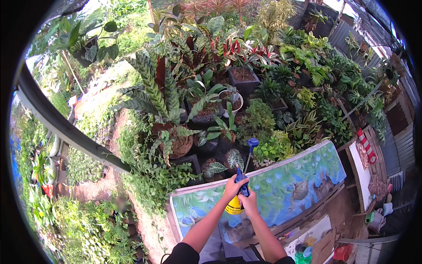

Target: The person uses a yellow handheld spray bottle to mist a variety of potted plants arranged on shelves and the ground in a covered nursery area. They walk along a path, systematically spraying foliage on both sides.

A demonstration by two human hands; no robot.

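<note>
A yellow spray bottle (pixel 233 205) with a blue spray head (pixel 243 188) is held in front of me at the near side of a printed table. My left hand (pixel 234 185) wraps the upper part of the spray head. On its right side my right hand (pixel 248 200) grips the head lower down. The blue nozzle tip (pixel 238 170) points away from me, towards potted plants. Just beyond stands a thin metal rod with a blue top (pixel 253 143). Variegated dark-leaved plants (pixel 235 158) grow past the table's far edge.
The long table with a blue-green printed cover (pixel 280 184) lies before me. Beyond it crowd a white pot (pixel 230 102), a square black pot (pixel 244 79) and a brown round pot (pixel 178 147). A curved metal beam (pixel 72 130) crosses the left. A red basket (pixel 343 252) is low right.
</note>
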